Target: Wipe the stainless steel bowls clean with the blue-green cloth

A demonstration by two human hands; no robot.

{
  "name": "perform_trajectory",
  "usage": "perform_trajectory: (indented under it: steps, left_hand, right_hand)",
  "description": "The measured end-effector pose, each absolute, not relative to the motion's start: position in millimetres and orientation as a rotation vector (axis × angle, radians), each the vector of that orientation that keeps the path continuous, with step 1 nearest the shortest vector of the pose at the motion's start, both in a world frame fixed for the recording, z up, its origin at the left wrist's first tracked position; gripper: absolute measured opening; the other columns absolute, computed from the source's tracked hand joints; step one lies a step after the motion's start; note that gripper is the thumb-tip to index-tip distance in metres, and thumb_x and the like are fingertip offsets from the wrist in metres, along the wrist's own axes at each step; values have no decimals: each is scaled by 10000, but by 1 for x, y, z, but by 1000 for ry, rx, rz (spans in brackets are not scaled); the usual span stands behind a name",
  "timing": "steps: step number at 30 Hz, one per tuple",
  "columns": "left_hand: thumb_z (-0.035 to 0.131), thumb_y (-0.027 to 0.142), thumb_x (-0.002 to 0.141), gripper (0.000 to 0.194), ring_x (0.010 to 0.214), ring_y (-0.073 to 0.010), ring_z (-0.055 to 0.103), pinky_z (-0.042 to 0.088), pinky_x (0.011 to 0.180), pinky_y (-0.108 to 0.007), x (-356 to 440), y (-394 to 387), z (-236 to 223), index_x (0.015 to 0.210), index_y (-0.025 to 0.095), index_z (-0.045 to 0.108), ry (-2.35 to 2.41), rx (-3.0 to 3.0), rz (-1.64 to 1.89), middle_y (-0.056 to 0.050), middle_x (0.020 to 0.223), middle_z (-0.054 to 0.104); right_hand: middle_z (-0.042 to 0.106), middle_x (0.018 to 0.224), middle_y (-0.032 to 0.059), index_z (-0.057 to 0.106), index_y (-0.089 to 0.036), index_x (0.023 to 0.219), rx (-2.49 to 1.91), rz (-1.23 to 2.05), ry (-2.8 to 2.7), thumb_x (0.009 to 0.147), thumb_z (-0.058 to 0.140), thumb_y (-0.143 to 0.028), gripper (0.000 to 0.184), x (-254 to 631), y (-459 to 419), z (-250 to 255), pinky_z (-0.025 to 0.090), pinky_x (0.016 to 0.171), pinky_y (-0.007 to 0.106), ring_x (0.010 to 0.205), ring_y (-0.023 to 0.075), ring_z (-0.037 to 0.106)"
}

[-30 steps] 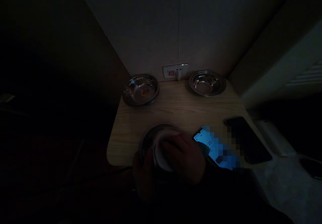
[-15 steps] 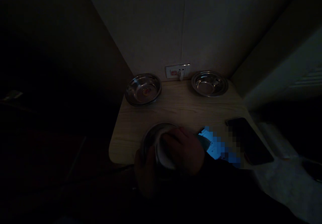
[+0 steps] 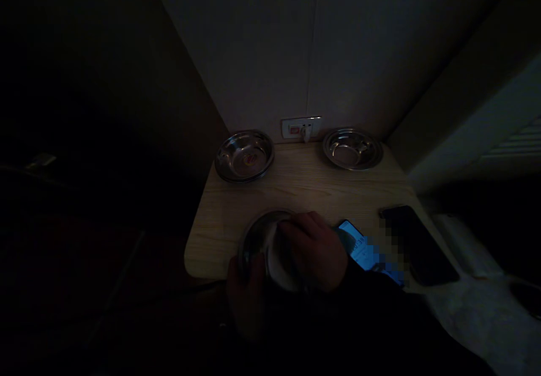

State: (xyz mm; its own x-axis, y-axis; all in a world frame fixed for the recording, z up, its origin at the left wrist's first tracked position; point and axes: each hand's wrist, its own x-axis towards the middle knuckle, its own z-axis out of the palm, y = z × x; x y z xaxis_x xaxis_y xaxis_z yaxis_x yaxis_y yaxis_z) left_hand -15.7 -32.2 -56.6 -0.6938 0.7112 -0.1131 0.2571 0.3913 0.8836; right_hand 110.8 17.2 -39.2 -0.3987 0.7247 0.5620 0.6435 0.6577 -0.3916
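Metal bowls stand in three places on the one wooden worktop (image 3: 304, 187): the left bowl (image 3: 244, 156) and the right bowl (image 3: 351, 149) at the back, near the wall (image 3: 253, 54), and the near bowl (image 3: 254, 236) at the front edge, between the two hands. Both back bowls show more than one rim, so I cannot tell if each is single or a stack. There are two phones at the right side: one lit phone (image 3: 359, 250) with a bright screen, partly blurred out, and one dark phone (image 3: 422, 246) beside it. On the wall is one socket plate (image 3: 295, 129), with one plug (image 3: 306, 134) in it.

The left hand (image 3: 245, 288) is closed narrowly on the rim of the near bowl, its thumb to the inside. The right hand (image 3: 320, 250) has bent fingers and touches one pale thing (image 3: 279, 267) in the near bowl; it is too dark to tell what this is, or how tightly the fingers close. A teal patch (image 3: 347, 239), also unclear, shows between the right hand and the lit phone.
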Motion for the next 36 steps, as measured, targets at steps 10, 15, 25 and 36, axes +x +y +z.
perform_trajectory:
  steps: [10, 15, 25, 36]
  left_hand:
    - [612, 421, 676, 231, 576, -197, 578, 473, 553, -324, -12, -34, -48, 709, 195, 585, 2091, 740, 1193, -22, 594, 604]
    - [616, 485, 645, 309, 589, -202, 596, 479, 559, -324, -7, -35, -43, 749, 201, 551, 2091, 693, 1184, -18, 632, 630]
    - [626, 503, 615, 372, 686, -222, 623, 488, 637, -332, -1, -34, -31, 823, 206, 544, 2084, 653, 1165, -31, 718, 659]
    - [615, 557, 582, 425, 668, -233, 602, 466, 629, -350, 1, -36, -23, 801, 199, 546, 2187, 736, 1100, -36, 688, 639]
  right_hand:
    - [658, 866, 72, 655, -154, 943, -986, 174, -2199, 913, 440, -169, 218, 116, 18, -30, 475, 612, 296, 750, 186, 543]
    - [653, 851, 87, 657, -129, 948, -1020, 134, -2198, 932, 395, -167, 265, 120, 18, -25, 470, 606, 302, 760, 197, 537]
    - [639, 879, 83, 637, -149, 1005, -908, 160, -2324, 882, 508, -166, 180, 127, 23, -17, 479, 618, 300, 787, 198, 524]
    - [631, 903, 85, 636, -156, 1003, -932, 114, -2358, 876, 508, -143, 180, 132, 27, -11, 458, 646, 296, 801, 191, 511]
